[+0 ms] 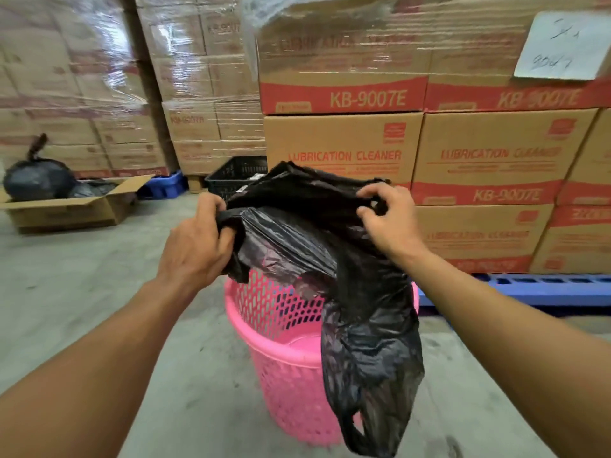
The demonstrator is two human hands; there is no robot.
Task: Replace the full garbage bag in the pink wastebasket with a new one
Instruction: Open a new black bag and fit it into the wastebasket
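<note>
A pink perforated wastebasket (284,358) stands on the concrete floor in front of me, with no bag lining it. Above it I hold a limp black garbage bag (363,325) by its top edge. My left hand (195,246) grips the bag's left side, and my right hand (390,223) pinches its right side, so the mouth is spread between them. The bag's body hangs down over the basket's right half and outside its rim. A tied, full black garbage bag (36,180) sits in an open cardboard box (66,209) at the far left.
Stacks of shrink-wrapped cartons (496,153) labelled Lubrication Cleaner rise close behind the basket on a blue pallet (545,285). A black plastic crate (238,176) and a blue tray (165,186) lie on the floor behind. Bare concrete floor (82,285) spreads to the left.
</note>
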